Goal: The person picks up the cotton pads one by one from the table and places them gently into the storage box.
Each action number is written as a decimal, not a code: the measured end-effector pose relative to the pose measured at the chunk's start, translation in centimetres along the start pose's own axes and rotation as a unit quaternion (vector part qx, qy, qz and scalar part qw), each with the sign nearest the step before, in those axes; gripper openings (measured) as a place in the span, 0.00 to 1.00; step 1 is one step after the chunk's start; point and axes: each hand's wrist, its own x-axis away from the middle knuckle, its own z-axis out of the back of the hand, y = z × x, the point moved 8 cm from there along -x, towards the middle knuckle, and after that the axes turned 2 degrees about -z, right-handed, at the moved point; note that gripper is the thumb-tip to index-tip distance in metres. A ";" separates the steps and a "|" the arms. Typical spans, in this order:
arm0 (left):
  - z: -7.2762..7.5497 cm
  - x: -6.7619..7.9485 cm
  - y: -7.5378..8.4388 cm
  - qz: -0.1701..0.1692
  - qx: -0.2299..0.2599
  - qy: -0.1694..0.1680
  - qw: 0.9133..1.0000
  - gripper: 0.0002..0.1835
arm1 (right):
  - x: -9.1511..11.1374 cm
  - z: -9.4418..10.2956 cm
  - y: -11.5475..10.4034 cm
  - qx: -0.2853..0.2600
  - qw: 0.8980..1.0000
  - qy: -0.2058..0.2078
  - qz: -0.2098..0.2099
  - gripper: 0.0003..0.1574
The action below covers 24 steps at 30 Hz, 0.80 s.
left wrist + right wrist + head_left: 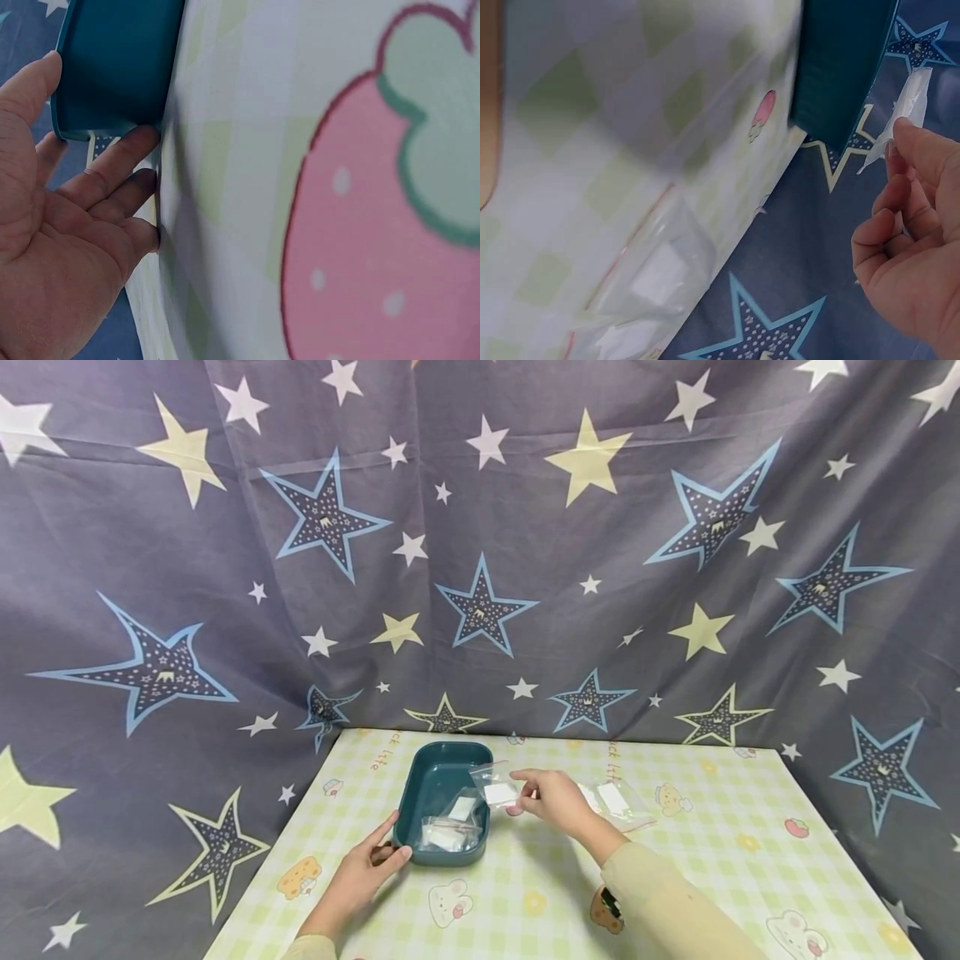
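Note:
A dark teal open-topped box (442, 858) lies on the table, with small clear zip bags (447, 835) holding white pieces in its near end. My left hand (363, 870) touches the box's near-left corner, thumb and fingers spread against its outside; the left wrist view shows those fingers fairly straight along the box (120, 67). Above the box's right rim, my right hand (557, 802) pinches another zip bag (498, 789) between thumb and forefinger. That pinched bag (911, 109) appears edge-on in the right wrist view, its white contents only partly readable.
More zip bags (617, 800) with white pieces lie on the table right of the box, partly behind my right hand. A checked cloth with printed cartoon figures covers the table (540, 877). Behind it hangs a grey star-patterned curtain (525, 635).

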 end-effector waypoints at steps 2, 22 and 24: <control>0.1 0.0 0.0 0.000 -0.002 0.000 1.000 0.43 | -0.3 -0.4 -0.5 -0.001 1.000 -0.010 0.001 0.27; 0.0 -0.1 -0.1 -0.010 0.002 -0.001 1.000 0.42 | -2.8 -3.8 -6.5 0.039 0.997 -0.028 0.068 0.26; 0.0 -0.1 -0.1 -0.010 0.000 0.000 1.000 0.42 | -2.9 -4.3 -6.6 0.044 0.996 -0.033 0.064 0.26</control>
